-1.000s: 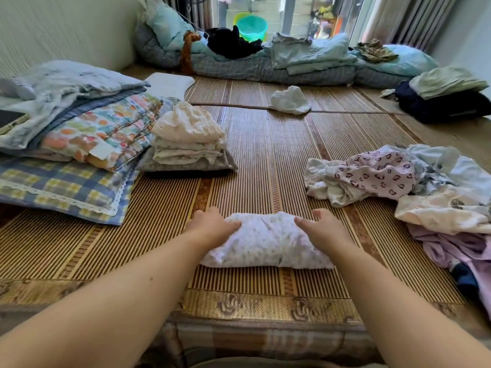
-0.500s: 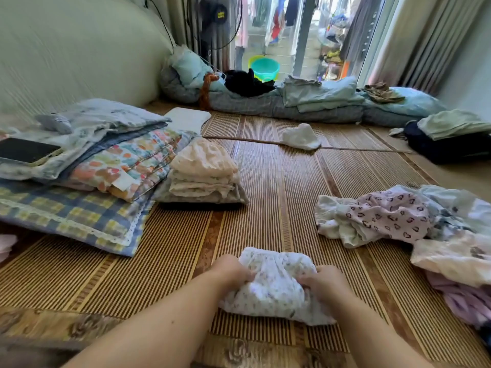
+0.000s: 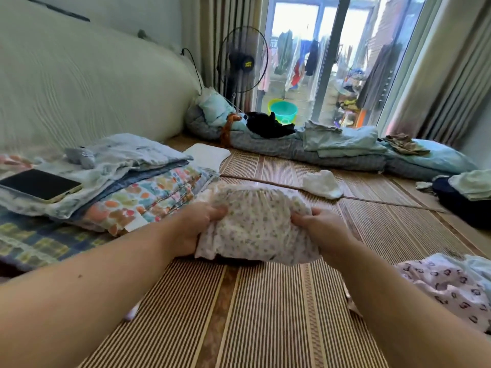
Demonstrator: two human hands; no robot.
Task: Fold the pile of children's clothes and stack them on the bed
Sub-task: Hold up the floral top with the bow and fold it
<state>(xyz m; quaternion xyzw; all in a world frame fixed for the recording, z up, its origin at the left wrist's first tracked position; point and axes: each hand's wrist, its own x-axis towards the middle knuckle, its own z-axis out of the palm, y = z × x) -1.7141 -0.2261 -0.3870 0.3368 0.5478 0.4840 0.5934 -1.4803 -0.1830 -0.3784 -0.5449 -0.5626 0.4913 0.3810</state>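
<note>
While the floral garment (image 3: 255,229) hangs clear of the striped mat (image 3: 265,320), held only at its two ends, the fold looks at risk. Its lower edge sags between the grips, and I judge that a slackened grip or a tilt would let the layers slide open.

To the left, the colourful folded blanket (image 3: 148,200) and the bedding under the phone (image 3: 39,185) crowd in just beside the garment. A set-down that drifts that way could land half on the blanket and lean. A strip of cream cloth (image 3: 220,185) peeks over the garment's far left edge. It may be the top of a folded stack, but the garment hides the rest, so aiming onto it would be partly blind. To the right, the heart-print garment (image 3: 451,285) lies unfolded near the right forearm, and a wide sweep of that arm could drag it.

The left hand (image 3: 196,229) grasps the garment's left end with the thumb on top and the fingers out of sight beneath, the forearm stretched across the mat. The right hand (image 3: 318,227) clasps the right end the same way, thumb over the cloth and fingers tucked below.
</note>
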